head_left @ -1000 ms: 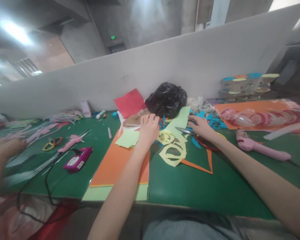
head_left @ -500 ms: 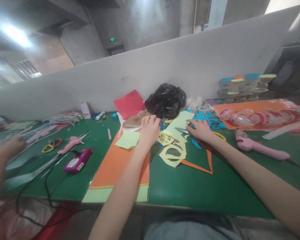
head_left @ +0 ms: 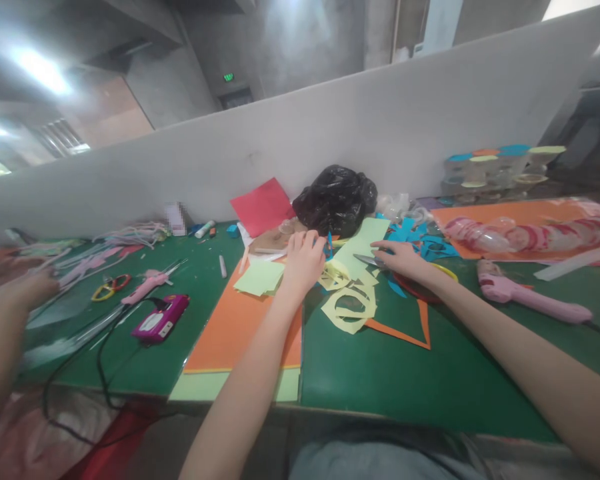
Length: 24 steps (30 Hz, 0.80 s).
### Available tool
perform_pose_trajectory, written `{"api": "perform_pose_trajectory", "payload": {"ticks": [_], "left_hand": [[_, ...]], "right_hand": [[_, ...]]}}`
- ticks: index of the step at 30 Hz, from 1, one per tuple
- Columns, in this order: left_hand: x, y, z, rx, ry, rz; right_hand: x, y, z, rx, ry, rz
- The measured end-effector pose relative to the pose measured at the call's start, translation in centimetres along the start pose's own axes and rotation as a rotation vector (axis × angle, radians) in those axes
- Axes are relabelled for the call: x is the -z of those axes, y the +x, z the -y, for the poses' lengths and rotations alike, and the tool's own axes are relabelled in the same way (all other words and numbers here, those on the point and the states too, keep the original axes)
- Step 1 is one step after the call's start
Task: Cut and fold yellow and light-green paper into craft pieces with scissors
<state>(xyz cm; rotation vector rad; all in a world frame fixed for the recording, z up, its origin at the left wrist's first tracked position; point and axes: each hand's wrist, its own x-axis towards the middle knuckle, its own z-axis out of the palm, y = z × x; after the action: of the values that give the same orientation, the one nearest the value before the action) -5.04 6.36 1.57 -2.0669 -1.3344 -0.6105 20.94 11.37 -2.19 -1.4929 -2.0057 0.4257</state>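
My left hand (head_left: pixel 303 261) lies palm down among paper scraps, its bent fingers pointing away from me. Pale yellow-green paper rings and offcuts (head_left: pixel 349 309) are just right of it, and small blue scraps show at its fingertips. My right hand (head_left: pixel 399 260) curls over the middle of a pair of scissors (head_left: pixel 364 259). The blades stick out to the left of the fingers, and the red and yellow handles show partly behind the hand. A pale green paper sheet (head_left: pixel 364 239) lies between my hands. Below the scissors rests a thin orange paper offcut (head_left: pixel 397 335).
Orange sheets (head_left: pixel 225 340) and green squares (head_left: pixel 258 277) lie left. A black plastic bag (head_left: pixel 336 200) sits against the partition. Pink glue guns (head_left: pixel 535 301) (head_left: pixel 147 285) lie on both sides, with a purple box (head_left: pixel 161 319) at left. Another person's hand (head_left: pixel 30 287) is far left.
The whole view has shifted slightly to the right. My hands stay almost in place on the table, while the other person's hand at the far left has moved a little.
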Motion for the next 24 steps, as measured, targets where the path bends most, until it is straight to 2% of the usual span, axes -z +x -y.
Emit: {"api": "perform_pose_trajectory", "payload": {"ticks": [5, 11, 14, 18, 20, 22, 24], "left_hand": [[0.1, 0.0, -0.1, -0.001, -0.022, 0.026], [0.5, 0.1, -0.1, 0.001, -0.047, 0.008], [0.4, 0.1, -0.7, 0.049, -0.149, 0.009], [-0.3, 0.1, -2.5, 0.264, -0.468, 0.053], [-0.7, 0.1, -3.5, 0.388, -0.664, 0.056], [-0.9, 0.3, -4.3, 0.559, -0.890, 0.043], [-0.8, 0.6, -4.8, 0.764, -1.195, 0.085]], "right_hand": [[-0.2, 0.1, -0.1, 0.018, 0.059, -0.033], [-0.1, -0.1, 0.6, 0.044, 0.144, -0.162], [0.1, -0.7, 1.6, 0.072, 0.179, -0.223], [0.7, -2.2, 3.7, 0.113, 0.316, -0.346], [0.9, -3.0, 4.8, 0.152, 0.457, -0.344], [1.0, -3.6, 5.6, 0.193, 0.586, -0.325], [0.8, -3.8, 6.0, 0.226, 0.673, -0.323]]}}
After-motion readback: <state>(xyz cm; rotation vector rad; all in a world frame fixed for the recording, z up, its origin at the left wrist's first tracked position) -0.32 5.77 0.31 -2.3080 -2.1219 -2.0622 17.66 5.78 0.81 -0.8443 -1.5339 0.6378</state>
